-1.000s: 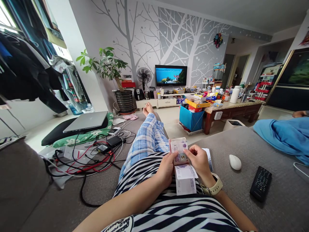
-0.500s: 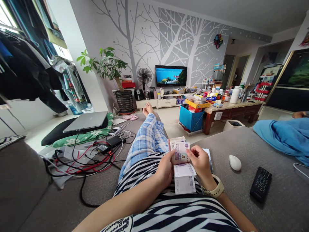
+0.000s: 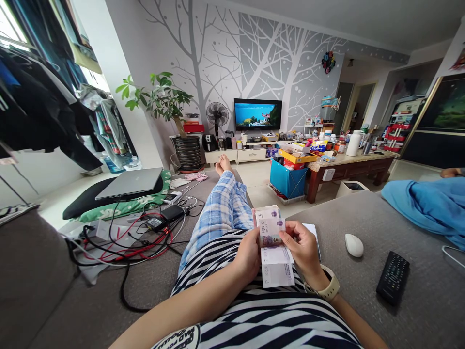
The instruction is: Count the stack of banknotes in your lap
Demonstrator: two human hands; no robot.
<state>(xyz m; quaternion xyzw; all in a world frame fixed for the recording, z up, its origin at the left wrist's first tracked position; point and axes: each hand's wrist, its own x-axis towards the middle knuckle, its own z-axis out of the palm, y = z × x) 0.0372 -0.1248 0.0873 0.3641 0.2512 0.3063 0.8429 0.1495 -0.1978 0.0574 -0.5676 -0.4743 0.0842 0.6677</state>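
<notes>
Purple and white, the notes (image 3: 266,214) are in the person's two hands above the lap, in a stack with a 5 showing on the face. The left hand (image 3: 249,254) is closed round the near left side of the stack, its thumb lying along the edge; the fingers beneath are hidden. The right hand (image 3: 301,243) is nearly closed, thumb and forefinger pinching the right edge of a top note (image 3: 273,227), the other fingers curled. Two loose ends (image 3: 278,275) hang below the stack, one overlapping the other, over the striped shirt (image 3: 286,320). A pale watch (image 3: 329,286) circles the right wrist.

On the grey sofa (image 3: 337,218), just beyond the right hand, lies what looks like a phone (image 3: 313,233), partly covered by that hand. Farther right are a white mouse (image 3: 353,245) and a black remote (image 3: 393,277), apart from each other, with a blue cloth (image 3: 425,203) beyond. To the left of the checked trousers (image 3: 218,208), tangled cables (image 3: 160,228) lie near a closed laptop (image 3: 131,183). Ahead, a crowded worktop (image 3: 348,164) carries a white bottle (image 3: 353,143), and a blue box (image 3: 288,180) stands beside it.
</notes>
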